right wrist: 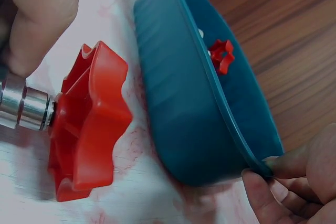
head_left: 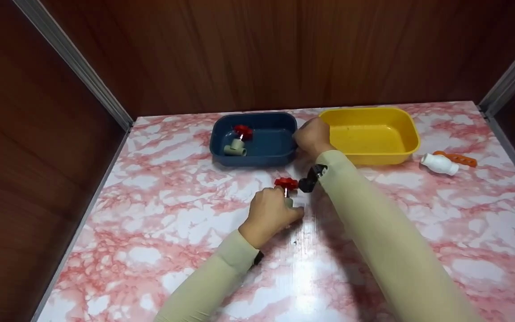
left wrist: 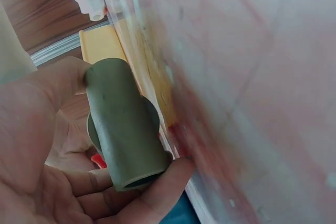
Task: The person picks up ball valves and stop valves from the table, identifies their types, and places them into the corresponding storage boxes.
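Note:
In my left hand (head_left: 270,214) I hold a stop valve with a red handwheel (head_left: 286,183) and a grey-green pipe body (left wrist: 123,124), a little in front of the blue bin. The left wrist view shows thumb and fingers curled round that body. My right hand (head_left: 314,136) pinches the right rim of the blue bin (right wrist: 184,93) between thumb and fingers. Inside the bin, at its left, lies another valve (head_left: 238,145) with a red handwheel.
A yellow bin (head_left: 369,156) stands just right of my right hand. Farther right lie a white plastic fitting (head_left: 439,164) and an orange-handled piece (head_left: 461,159). Brown wood-grain panels (head_left: 257,53) wall the marbled table (head_left: 159,214) at the back and sides.

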